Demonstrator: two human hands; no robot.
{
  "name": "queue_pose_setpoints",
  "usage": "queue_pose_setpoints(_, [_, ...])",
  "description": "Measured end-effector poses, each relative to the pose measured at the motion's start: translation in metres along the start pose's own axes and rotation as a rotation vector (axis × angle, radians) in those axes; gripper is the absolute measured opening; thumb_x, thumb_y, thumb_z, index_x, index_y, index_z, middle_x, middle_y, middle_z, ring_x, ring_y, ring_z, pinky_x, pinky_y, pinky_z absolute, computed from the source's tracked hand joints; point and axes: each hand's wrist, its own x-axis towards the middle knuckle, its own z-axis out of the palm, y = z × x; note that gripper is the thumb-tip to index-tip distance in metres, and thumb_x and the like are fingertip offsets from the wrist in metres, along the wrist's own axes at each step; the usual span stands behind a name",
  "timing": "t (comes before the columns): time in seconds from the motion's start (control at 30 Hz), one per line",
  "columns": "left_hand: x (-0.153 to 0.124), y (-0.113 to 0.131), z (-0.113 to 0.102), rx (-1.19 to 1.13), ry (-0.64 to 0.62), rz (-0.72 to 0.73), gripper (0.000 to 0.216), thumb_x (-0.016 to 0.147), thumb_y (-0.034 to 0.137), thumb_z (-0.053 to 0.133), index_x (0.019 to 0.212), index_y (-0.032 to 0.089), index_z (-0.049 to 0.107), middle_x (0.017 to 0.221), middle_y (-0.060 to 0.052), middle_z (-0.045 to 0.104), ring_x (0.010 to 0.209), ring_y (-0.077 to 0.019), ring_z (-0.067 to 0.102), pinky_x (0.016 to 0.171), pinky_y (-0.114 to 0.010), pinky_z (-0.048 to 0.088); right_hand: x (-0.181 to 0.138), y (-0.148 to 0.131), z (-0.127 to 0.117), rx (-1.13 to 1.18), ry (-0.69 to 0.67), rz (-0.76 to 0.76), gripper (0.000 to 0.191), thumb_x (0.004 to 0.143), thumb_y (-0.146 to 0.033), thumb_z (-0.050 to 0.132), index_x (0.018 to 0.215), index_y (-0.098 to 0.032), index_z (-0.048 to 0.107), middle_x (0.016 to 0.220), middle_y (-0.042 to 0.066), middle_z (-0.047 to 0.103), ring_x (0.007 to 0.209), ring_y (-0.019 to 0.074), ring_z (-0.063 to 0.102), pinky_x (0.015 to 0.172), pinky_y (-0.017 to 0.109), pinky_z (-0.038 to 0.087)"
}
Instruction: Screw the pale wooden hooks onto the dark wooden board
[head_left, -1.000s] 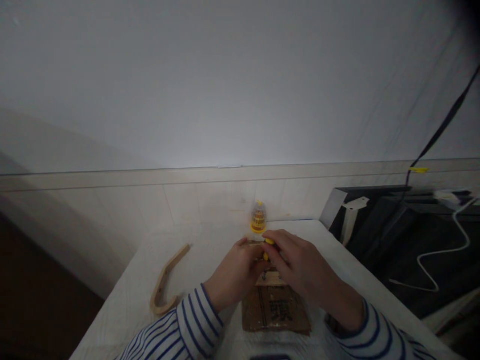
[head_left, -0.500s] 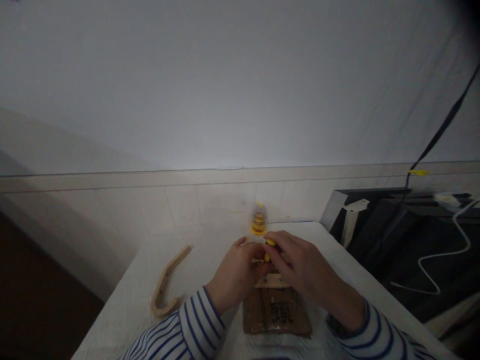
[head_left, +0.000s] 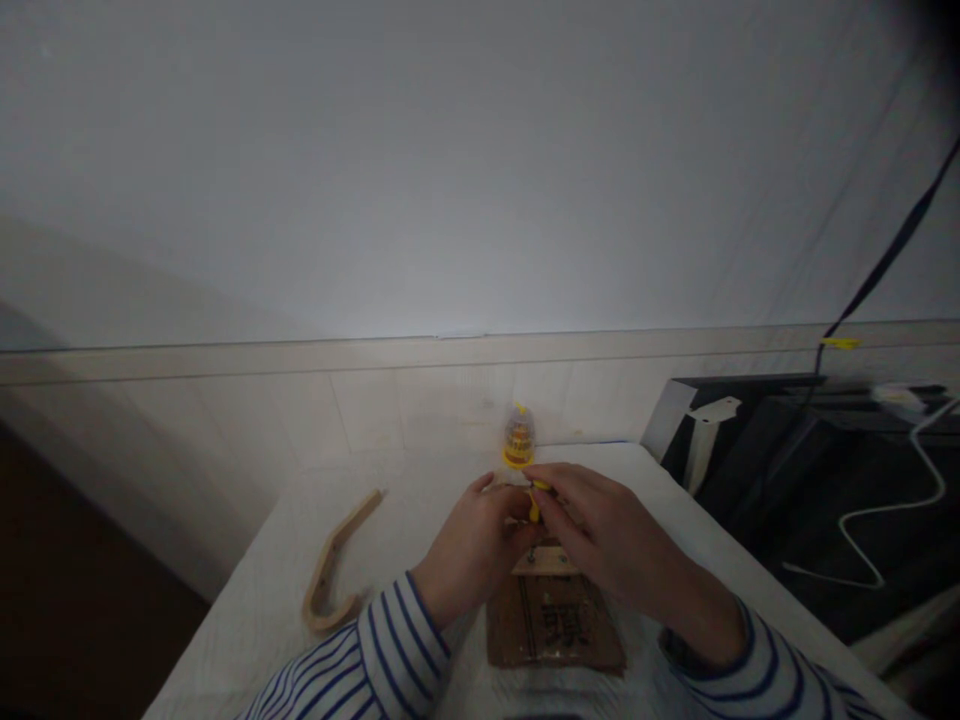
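Observation:
My left hand [head_left: 476,545] and my right hand [head_left: 604,525] meet above a brown cardboard piece. Between their fingertips is a small yellow-handled tool [head_left: 535,508], apparently a screwdriver; fingers cover most of it. My right fingers pinch its top, while my left thumb and fingers close around the lower part. Just below them a pale wooden strip [head_left: 546,560] with small metal screws lies at the far end of the cardboard [head_left: 551,625], which bears dark printed characters. Whether the tool's tip touches anything is hidden.
A clear dome-shaped container with a yellow base [head_left: 518,440] stands at the table's back, near the wall. A J-shaped wooden piece [head_left: 322,580] lies left on the white-covered table [head_left: 255,610]. Black panels [head_left: 780,470] and a white cable [head_left: 892,513] are beyond the right edge.
My right fingers have shifted slightly around the top of the yellow tool. My left hand stays almost still, and the objects on the table have not moved.

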Motion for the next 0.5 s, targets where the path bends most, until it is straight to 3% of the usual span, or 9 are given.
queue_pose_setpoints(0.5, [-0.0002,0.0023,-0.0052,-0.023,-0.028,0.056,0.019,0.084,0.014,0.056,0.099,0.023,0.063,0.103,0.002,0.068,0.101,-0.0160,0.060,0.109,-0.040,0.022,0.0002,0.0012,0.0021,-0.016,0.033,-0.028,0.022,0.091,-0.025,0.040,0.103,-0.020,0.058,0.101,0.008,0.066,0.092,0.0206,0.062,0.079,0.040,0.050])
